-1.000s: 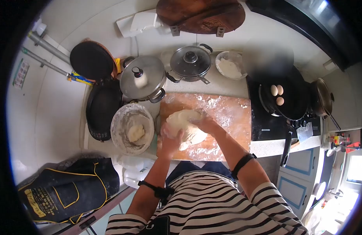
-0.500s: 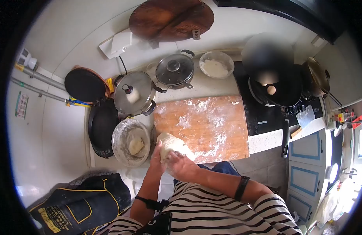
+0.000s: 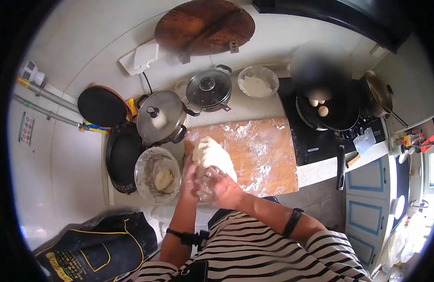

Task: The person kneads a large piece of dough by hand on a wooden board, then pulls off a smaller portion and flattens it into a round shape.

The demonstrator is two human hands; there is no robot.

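Both hands clamped on dough (image 3: 212,157): left hand (image 3: 189,181) along its left flank, right hand (image 3: 221,188) over its near end; lump stretching away across floured board (image 3: 268,150), beside bowl (image 3: 157,175).

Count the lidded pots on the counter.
2. A larger steel pot with a white-knobbed lid stands left of the wooden board; a smaller glass-lidded pot stands behind the board. The dark pan holding eggs has no lid on it.
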